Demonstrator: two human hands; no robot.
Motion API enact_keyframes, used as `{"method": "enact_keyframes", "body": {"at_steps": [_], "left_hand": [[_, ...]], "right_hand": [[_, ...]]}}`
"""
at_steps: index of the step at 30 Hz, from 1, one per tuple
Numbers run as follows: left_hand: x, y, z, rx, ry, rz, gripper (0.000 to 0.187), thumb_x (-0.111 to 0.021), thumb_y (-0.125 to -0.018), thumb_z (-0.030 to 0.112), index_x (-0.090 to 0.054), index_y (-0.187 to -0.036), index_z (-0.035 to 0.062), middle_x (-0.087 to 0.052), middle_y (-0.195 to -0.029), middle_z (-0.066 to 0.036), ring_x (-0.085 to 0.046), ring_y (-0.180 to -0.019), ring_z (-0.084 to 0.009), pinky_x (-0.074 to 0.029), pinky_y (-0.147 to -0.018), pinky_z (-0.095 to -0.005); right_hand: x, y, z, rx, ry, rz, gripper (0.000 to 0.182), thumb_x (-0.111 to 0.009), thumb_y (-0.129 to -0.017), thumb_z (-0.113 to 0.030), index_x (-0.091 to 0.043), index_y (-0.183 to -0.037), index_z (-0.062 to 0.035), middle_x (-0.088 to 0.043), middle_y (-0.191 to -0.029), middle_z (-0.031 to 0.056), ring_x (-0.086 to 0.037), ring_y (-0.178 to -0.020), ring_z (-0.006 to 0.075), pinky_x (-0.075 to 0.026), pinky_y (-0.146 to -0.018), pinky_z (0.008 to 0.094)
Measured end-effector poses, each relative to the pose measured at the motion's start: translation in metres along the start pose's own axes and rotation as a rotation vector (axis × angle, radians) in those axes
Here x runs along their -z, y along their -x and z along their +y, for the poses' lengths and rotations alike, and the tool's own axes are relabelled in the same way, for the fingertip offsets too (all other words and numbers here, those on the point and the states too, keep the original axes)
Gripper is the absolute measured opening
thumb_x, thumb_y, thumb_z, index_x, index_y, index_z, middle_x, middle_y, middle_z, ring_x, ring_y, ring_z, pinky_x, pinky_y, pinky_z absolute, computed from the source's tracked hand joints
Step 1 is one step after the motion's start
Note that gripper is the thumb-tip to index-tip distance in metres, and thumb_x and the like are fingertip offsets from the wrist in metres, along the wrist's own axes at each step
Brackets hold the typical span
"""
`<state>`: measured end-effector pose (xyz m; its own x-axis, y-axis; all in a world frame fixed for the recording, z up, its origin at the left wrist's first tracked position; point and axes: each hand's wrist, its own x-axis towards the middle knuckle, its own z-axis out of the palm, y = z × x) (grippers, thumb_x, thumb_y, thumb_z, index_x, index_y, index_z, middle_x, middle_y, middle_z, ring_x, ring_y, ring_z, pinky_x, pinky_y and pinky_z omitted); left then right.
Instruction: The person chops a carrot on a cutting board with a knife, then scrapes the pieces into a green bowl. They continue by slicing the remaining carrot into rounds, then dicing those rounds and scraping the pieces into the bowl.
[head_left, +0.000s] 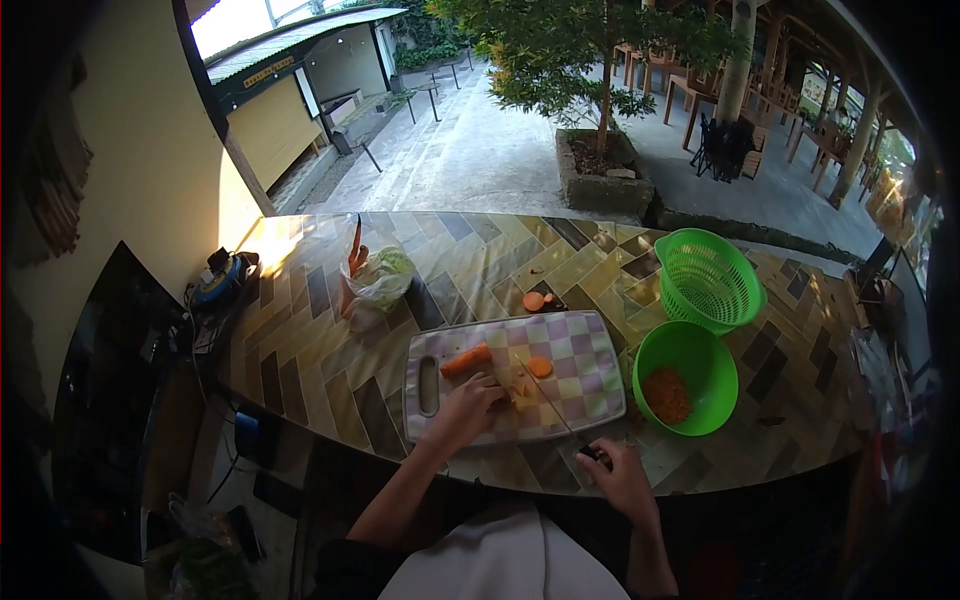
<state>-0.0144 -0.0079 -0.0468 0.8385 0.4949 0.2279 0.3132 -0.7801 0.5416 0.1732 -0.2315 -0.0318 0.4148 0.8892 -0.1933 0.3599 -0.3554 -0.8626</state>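
Orange carrot piece (466,360) lies on checked cutting board (585,375), just beyond left hand (474,402), its fingers bent, grip unclear to me; right hand (619,474) clasps knife (588,452), blade over board; green bowl (690,345) stands at right.

Slanting the left forearm (402,490) forward and inward, with left grip (467,410) low, fingers (485,385) bent; pointing the right forearm (650,550) almost straight ahead, with right grip (622,474) angled inward, curled firmly!
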Motion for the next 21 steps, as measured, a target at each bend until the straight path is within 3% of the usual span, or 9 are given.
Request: {"method": "enact_keyframes", "body": {"at_steps": [6, 12, 15, 18, 21], "left_hand": [[-0.007, 0.009, 0.01, 0.077, -0.002, 0.057, 0.015, -0.067, -0.081, 0.004, -0.071, -0.095, 0.0025, -0.066, -0.098, -0.011, -0.06, -0.1, -0.0302, -0.051, -0.087, -0.0414], [-0.014, 0.022, 0.025, 0.131, -0.029, 0.185, 0.01, -0.068, -0.081, 0.005, -0.072, -0.09, 0.0025, -0.067, -0.093, -0.01, -0.062, -0.096, -0.0296, -0.052, -0.083, -0.0408], [-0.017, 0.026, 0.029, 0.136, -0.004, 0.251, 0.01, -0.069, -0.081, 0.005, -0.073, -0.09, 0.0029, -0.067, -0.092, -0.01, -0.062, -0.095, -0.0293, -0.052, -0.084, -0.0405], [-0.023, 0.032, 0.029, 0.19, 0.03, 0.27, 0.012, -0.071, -0.08, 0.004, -0.074, -0.091, 0.0032, -0.069, -0.092, -0.01, -0.063, -0.095, -0.0296, -0.052, -0.084, -0.0404], [-0.03, 0.038, 0.029, 0.246, 0.017, 0.302, 0.014, -0.072, -0.079, 0.004, -0.074, -0.093, 0.0031, -0.07, -0.094, -0.011, -0.063, -0.095, -0.0299, -0.052, -0.084, -0.0403]], "right_hand": [[0.004, 0.016, -0.018, -0.085, -0.068, -0.173, 0.031, -0.058, -0.099, -0.028, -0.063, -0.096, 0.0028, -0.06, -0.058, 0.0059, -0.058, -0.053, 0.0109, -0.043, -0.051, 0.0303], [-0.005, 0.017, -0.012, -0.004, 0.063, -0.2, 0.033, -0.058, -0.099, -0.03, -0.062, -0.094, 0.003, -0.061, -0.059, 0.009, -0.06, -0.053, 0.0155, -0.045, -0.053, 0.0331], [-0.009, 0.013, -0.008, 0.02, 0.124, -0.17, 0.037, -0.056, -0.099, -0.031, -0.063, -0.102, 0.0059, -0.065, -0.072, 0.0245, -0.066, -0.072, 0.043, -0.049, -0.067, 0.0484], [-0.012, 0.012, -0.009, 0.094, 0.192, -0.101, 0.039, -0.056, -0.099, -0.032, -0.062, -0.103, 0.0063, -0.065, -0.079, 0.0285, -0.064, -0.082, 0.0475, -0.048, -0.072, 0.0523], [-0.008, 0.015, -0.019, 0.085, 0.194, -0.138, 0.04, -0.057, -0.098, -0.033, -0.061, -0.104, 0.0064, -0.066, -0.079, 0.0285, -0.065, -0.081, 0.0467, -0.048, -0.072, 0.0521]]}}
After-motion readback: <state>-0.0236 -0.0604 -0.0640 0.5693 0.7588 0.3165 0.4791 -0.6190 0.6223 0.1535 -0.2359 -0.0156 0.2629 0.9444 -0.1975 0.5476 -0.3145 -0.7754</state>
